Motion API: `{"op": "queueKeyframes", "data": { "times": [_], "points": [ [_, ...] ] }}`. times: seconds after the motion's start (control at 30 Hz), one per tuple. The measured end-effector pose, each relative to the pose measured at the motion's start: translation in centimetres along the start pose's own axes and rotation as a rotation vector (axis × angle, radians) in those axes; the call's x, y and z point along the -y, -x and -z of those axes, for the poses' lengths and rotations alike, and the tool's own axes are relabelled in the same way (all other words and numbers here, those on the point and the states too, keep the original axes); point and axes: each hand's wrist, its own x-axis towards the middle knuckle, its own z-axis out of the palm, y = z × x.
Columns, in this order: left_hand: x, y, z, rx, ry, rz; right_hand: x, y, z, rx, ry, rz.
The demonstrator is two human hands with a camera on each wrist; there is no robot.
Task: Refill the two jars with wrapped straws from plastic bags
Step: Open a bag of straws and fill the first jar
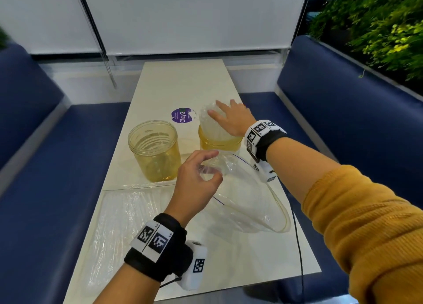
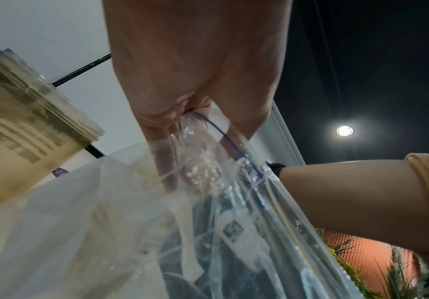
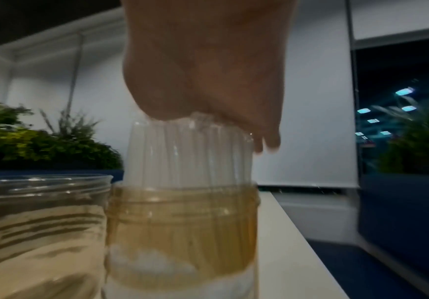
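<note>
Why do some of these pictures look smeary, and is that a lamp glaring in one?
Head view: sharp in the middle, bent and blurred at the edges. Left wrist view: a ceiling light flares against a dark ceiling; the plastic bag glints. Right wrist view: soft and motion-blurred around the straws.

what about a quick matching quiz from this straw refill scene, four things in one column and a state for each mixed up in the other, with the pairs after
Things
1. left jar
2. right jar
3. empty bag
4. full bag

States
A. pinched at one end by the left hand
B. lying flat on the table near the person, packed with straws
C. packed with wrapped straws, the right hand pressing on their tops
D. open and holding no straws

Pairs: 1-D, 2-C, 3-A, 4-B
</note>
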Motion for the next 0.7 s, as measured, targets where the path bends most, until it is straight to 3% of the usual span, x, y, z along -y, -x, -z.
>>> {"op": "queueKeyframes", "data": {
  "times": [0.07, 0.27, 0.33, 0.43, 0.47, 0.57, 0.7],
  "points": [
    [0.2, 0.0, 0.1, 0.02, 0.001, -0.002, -0.5, 0.5, 0.0, -0.004, -0.057, -0.028],
    [0.4, 0.1, -0.3, 0.117, 0.03, -0.011, 2.4, 6.2, 6.7, -0.301, -0.065, 0.149],
    [0.3, 0.1, -0.7, 0.16, 0.008, -0.024, 3.9, 9.6, 8.6, -0.135, -0.073, 0.178],
    [-0.2, 0.2, -1.5, 0.221, -0.024, -0.025, 5.0, 13.6, 7.8, 0.51, -0.025, 0.075],
    [-0.3, 0.3, -1.8, 0.233, -0.032, -0.033, 4.7, 14.6, 6.5, 0.639, 0.042, 0.039],
    [-0.4, 0.8, -2.6, 0.246, -0.018, -0.076, 3.4, 16.4, 1.8, 0.676, 0.28, 0.05],
    [-0.6, 1.5, -3.4, 0.253, -0.016, -0.109, 1.8, 18.1, -2.3, 0.811, 0.336, -0.064]
  ]
}}
